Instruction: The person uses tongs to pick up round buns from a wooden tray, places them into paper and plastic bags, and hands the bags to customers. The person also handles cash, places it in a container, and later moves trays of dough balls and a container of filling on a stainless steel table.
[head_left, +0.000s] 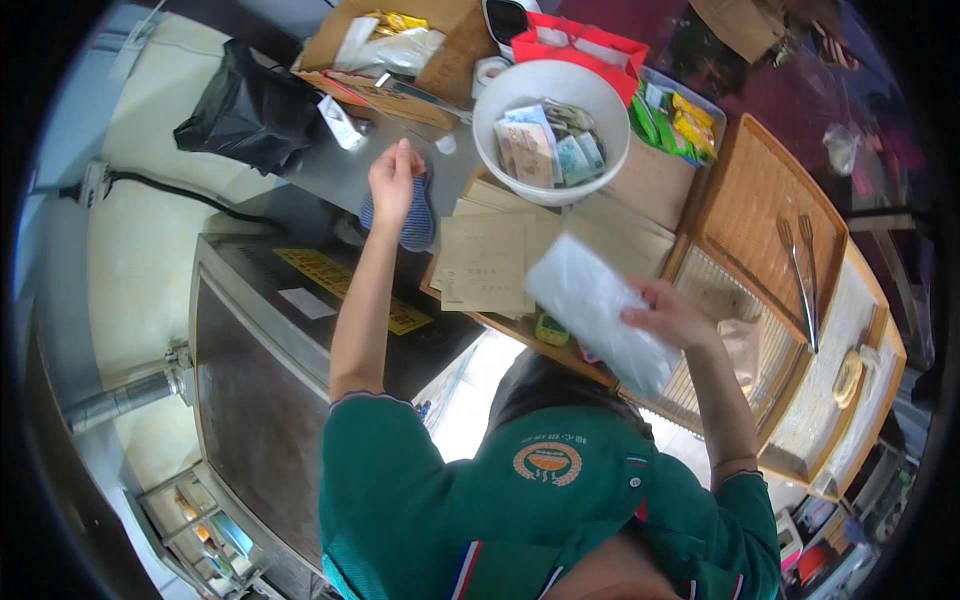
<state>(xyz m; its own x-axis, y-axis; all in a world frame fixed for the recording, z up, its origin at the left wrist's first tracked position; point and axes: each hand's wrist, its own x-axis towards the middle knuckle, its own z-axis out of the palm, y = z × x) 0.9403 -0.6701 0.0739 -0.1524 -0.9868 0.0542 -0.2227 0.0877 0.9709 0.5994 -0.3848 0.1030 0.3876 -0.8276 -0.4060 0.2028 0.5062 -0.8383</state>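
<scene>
My right hand (672, 315) grips the end of a whitish, half-clear plastic bag (600, 305). The bag hangs flat and slanted over the near edge of the counter. My left hand (395, 180) is raised over the counter's left part, fingers curled together, with nothing visible in it. Just beside and below that hand lies a blue-and-white striped mitt-like cloth (418, 222), partly hidden by my wrist. Flat brown paper bags (487, 262) are stacked in front of me, between my two hands. A white bucket (550, 190) holding banknotes (530, 150) stands behind them.
At right, a wooden tray (740, 190) carries metal tongs (803, 270); a bread roll (848, 378) lies farther right. Behind are a cardboard box (395, 103), a red bag (580, 45) and a bin of snack packets (690, 125). A black plastic bag (250, 110) and dark oven-like cabinet (270, 330) stand left.
</scene>
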